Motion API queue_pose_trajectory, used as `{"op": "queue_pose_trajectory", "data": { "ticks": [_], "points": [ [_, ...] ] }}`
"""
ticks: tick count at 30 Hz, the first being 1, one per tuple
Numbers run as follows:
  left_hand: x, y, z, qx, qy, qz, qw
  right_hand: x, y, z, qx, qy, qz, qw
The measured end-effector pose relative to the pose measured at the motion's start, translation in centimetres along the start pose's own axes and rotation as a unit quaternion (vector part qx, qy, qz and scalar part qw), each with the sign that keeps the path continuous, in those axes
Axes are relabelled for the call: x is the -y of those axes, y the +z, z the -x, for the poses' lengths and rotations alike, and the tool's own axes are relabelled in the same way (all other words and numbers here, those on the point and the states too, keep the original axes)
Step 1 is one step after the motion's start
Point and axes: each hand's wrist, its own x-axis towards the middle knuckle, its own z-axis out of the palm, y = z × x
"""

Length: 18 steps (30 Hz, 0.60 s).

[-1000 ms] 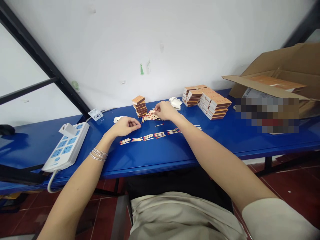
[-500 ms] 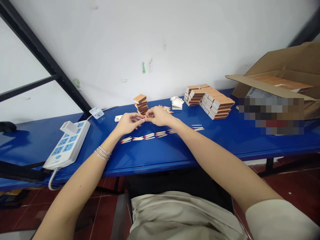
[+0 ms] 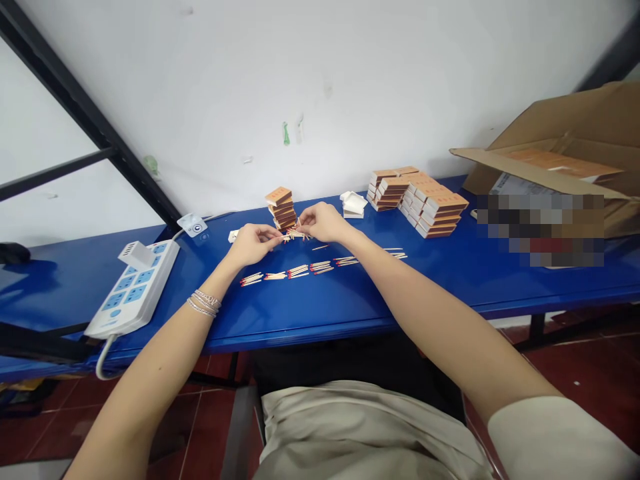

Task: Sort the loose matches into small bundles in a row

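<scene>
My left hand (image 3: 256, 244) is closed in a pinch, its fingertips on matches at the left edge of a loose pile of matches (image 3: 295, 235). On the pile's other side, my right hand (image 3: 323, 223) pinches at matches, thumb and forefinger together; how many it holds is hidden. Just behind the pile rises a leaning stack of matchboxes (image 3: 281, 205). In front of both hands runs a row of small match bundles (image 3: 299, 271), red heads to the left. A single match (image 3: 320, 247) lies below my right hand.
Open white matchbox trays (image 3: 354, 203) sit behind my right hand, beside a big block of stacked matchboxes (image 3: 430, 203). An open cardboard box (image 3: 540, 160) stands far right. A white power strip (image 3: 135, 287) lies left on the blue table (image 3: 300, 313), backed by a wall.
My hands, fingertips together before, have moved apart. The right one has shifted right and slightly away from me, and the match pile now shows between them.
</scene>
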Motion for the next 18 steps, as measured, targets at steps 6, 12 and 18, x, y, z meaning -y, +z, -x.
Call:
{"op": "queue_pose_trajectory", "data": {
  "ticks": [6,12,18],
  "points": [
    [-0.2,0.0,0.0,-0.004,0.001,-0.012,1.000,-1.2,-0.1,-0.9,-0.023,0.045,-0.074,0.996],
    [-0.1,-0.1,0.1,0.001,0.008,-0.020,1.000,-1.4,-1.8,-1.2,0.029,0.073,-0.179,0.981],
    [0.3,0.0,0.0,0.009,0.017,-0.016,1.000,-2.1,-4.6,0.1,0.050,0.114,-0.216,0.968]
  ]
}}
